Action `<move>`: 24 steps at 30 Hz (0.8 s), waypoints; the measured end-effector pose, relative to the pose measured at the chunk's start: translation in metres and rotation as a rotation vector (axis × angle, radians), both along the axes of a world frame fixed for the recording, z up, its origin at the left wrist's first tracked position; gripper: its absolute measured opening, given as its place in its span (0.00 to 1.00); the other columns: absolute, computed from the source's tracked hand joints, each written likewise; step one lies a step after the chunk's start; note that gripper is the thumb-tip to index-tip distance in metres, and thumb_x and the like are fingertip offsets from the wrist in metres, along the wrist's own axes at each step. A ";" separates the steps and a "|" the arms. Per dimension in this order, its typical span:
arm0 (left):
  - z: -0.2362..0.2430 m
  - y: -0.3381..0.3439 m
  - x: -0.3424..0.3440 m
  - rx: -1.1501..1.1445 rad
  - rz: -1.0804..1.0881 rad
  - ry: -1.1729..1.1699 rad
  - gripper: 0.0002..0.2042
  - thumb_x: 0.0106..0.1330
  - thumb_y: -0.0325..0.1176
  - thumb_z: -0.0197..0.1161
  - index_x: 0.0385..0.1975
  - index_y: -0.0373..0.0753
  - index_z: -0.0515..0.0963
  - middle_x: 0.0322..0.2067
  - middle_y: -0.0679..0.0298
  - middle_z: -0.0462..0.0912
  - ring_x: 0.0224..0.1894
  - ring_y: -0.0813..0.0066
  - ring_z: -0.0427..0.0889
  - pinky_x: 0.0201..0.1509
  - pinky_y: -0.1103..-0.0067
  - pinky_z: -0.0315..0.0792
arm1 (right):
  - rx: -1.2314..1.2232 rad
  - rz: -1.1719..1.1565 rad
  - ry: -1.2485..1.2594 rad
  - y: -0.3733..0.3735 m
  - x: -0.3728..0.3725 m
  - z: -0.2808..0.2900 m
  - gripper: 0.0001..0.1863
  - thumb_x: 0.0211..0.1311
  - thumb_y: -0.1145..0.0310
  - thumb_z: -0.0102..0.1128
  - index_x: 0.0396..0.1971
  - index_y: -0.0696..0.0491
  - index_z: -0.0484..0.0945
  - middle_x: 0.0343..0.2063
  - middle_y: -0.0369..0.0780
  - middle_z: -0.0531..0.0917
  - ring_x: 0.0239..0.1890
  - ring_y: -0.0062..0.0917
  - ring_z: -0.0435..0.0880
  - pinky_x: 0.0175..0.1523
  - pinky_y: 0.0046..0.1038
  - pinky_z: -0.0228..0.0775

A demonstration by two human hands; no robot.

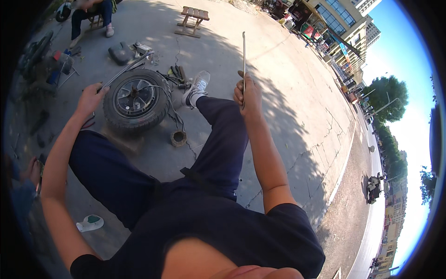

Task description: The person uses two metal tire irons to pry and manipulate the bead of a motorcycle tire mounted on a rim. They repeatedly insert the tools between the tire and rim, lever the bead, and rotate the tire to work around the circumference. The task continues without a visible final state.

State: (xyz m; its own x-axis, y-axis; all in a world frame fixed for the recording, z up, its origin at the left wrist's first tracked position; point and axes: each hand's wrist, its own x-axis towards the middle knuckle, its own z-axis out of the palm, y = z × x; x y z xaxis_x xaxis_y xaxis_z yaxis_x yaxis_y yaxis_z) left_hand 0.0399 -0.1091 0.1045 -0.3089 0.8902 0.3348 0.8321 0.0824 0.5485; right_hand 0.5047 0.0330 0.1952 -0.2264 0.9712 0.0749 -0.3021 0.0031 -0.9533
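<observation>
As the head view looks down, the left hand [91, 98] has its fingers curled around one end of a long, thin metal bar [124, 70]. This bar slants up over the far left edge of a wheel with a black tire [136, 99]; I cannot tell if they touch. The wheel lies flat on the ground, in front of the person and between the two hands. The right hand [250, 94] is closed around the low end of another thin metal bar [244, 52], which points up, well apart from the wheel. A round ring [178, 138] sits near the wheel, beside a dark cable [178, 119]. Farther off stands a small wooden stool [193, 15].
</observation>
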 end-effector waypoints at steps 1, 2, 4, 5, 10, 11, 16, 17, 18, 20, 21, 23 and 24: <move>0.001 -0.003 0.002 0.009 -0.004 -0.021 0.20 0.67 0.44 0.58 0.26 0.28 0.73 0.17 0.55 0.67 0.22 0.69 0.66 0.30 0.68 0.62 | 0.000 0.015 -0.008 0.005 -0.007 0.008 0.20 0.73 0.63 0.45 0.59 0.57 0.64 0.19 0.33 0.65 0.11 0.14 0.58 0.13 0.18 0.49; 0.003 -0.005 0.005 0.021 -0.010 -0.039 0.20 0.67 0.43 0.58 0.25 0.28 0.71 0.17 0.57 0.66 0.22 0.71 0.64 0.30 0.69 0.62 | 0.004 0.028 -0.014 0.013 -0.013 0.015 0.20 0.72 0.64 0.45 0.58 0.57 0.65 0.19 0.33 0.65 0.11 0.15 0.58 0.13 0.18 0.49; 0.000 -0.005 0.007 0.029 -0.019 -0.061 0.20 0.67 0.42 0.58 0.24 0.28 0.71 0.17 0.58 0.65 0.22 0.74 0.63 0.29 0.70 0.61 | -0.147 0.161 0.091 0.048 -0.020 0.023 0.17 0.71 0.66 0.46 0.56 0.56 0.67 0.19 0.34 0.66 0.11 0.15 0.61 0.13 0.18 0.51; -0.004 -0.005 0.003 0.024 -0.017 -0.063 0.19 0.67 0.42 0.59 0.24 0.28 0.72 0.16 0.57 0.66 0.22 0.73 0.64 0.29 0.69 0.61 | -0.223 0.229 0.146 0.066 -0.024 0.026 0.16 0.70 0.68 0.47 0.54 0.55 0.68 0.19 0.35 0.67 0.12 0.15 0.62 0.13 0.17 0.52; -0.012 0.003 0.000 -0.023 -0.027 -0.041 0.20 0.67 0.41 0.59 0.21 0.29 0.71 0.15 0.58 0.65 0.20 0.73 0.63 0.27 0.68 0.60 | -0.320 0.385 0.010 0.114 -0.043 0.040 0.14 0.64 0.73 0.48 0.49 0.58 0.68 0.36 0.45 0.80 0.26 0.22 0.78 0.22 0.16 0.67; -0.009 0.004 0.003 -0.044 -0.032 -0.040 0.20 0.67 0.41 0.59 0.21 0.29 0.71 0.15 0.58 0.65 0.20 0.73 0.63 0.27 0.68 0.59 | -0.276 0.390 -0.036 0.118 -0.046 0.041 0.15 0.63 0.73 0.48 0.50 0.59 0.68 0.41 0.48 0.82 0.31 0.25 0.82 0.25 0.17 0.72; -0.013 0.020 0.012 -0.125 -0.013 -0.033 0.20 0.66 0.42 0.59 0.21 0.29 0.70 0.14 0.58 0.63 0.20 0.73 0.62 0.26 0.68 0.58 | -0.246 0.447 -0.177 0.117 -0.042 0.003 0.20 0.64 0.72 0.46 0.53 0.67 0.66 0.51 0.52 0.78 0.51 0.40 0.81 0.47 0.31 0.79; -0.015 0.020 0.010 -0.141 -0.025 -0.034 0.20 0.66 0.42 0.59 0.21 0.29 0.70 0.14 0.58 0.63 0.20 0.73 0.62 0.26 0.68 0.58 | -0.169 0.455 -0.278 0.118 -0.038 -0.012 0.19 0.65 0.68 0.50 0.51 0.65 0.71 0.47 0.49 0.80 0.45 0.35 0.83 0.41 0.26 0.78; -0.017 0.019 0.009 -0.161 -0.030 -0.039 0.20 0.66 0.42 0.59 0.21 0.29 0.70 0.14 0.58 0.63 0.20 0.73 0.62 0.26 0.68 0.58 | -0.092 0.493 -0.507 0.126 -0.035 -0.022 0.18 0.66 0.66 0.51 0.49 0.64 0.73 0.45 0.48 0.81 0.44 0.33 0.83 0.41 0.26 0.76; -0.012 0.025 0.020 -0.177 -0.066 -0.081 0.20 0.66 0.41 0.59 0.21 0.29 0.70 0.14 0.58 0.63 0.20 0.73 0.62 0.27 0.68 0.59 | 0.072 0.583 -0.966 0.140 -0.017 -0.037 0.17 0.67 0.63 0.53 0.46 0.61 0.78 0.41 0.44 0.83 0.42 0.29 0.82 0.41 0.24 0.73; -0.004 0.023 0.029 -0.202 -0.065 -0.098 0.20 0.67 0.41 0.59 0.21 0.29 0.70 0.15 0.58 0.63 0.20 0.74 0.62 0.27 0.68 0.59 | 0.191 0.559 -1.027 0.150 -0.010 -0.051 0.16 0.67 0.62 0.53 0.42 0.59 0.80 0.38 0.41 0.83 0.41 0.26 0.81 0.42 0.25 0.71; 0.000 0.033 0.043 -0.321 -0.050 -0.204 0.19 0.67 0.41 0.59 0.23 0.29 0.72 0.16 0.58 0.66 0.21 0.73 0.64 0.28 0.69 0.61 | 0.243 0.562 -1.079 0.164 0.008 -0.091 0.16 0.67 0.60 0.53 0.39 0.58 0.81 0.37 0.40 0.84 0.43 0.26 0.80 0.48 0.27 0.69; 0.001 0.032 0.041 -0.338 -0.054 -0.164 0.19 0.67 0.41 0.59 0.24 0.29 0.73 0.17 0.58 0.67 0.22 0.73 0.65 0.29 0.69 0.62 | 0.231 0.581 -1.077 0.176 0.003 -0.095 0.17 0.67 0.60 0.54 0.40 0.60 0.80 0.39 0.41 0.84 0.45 0.28 0.81 0.52 0.30 0.68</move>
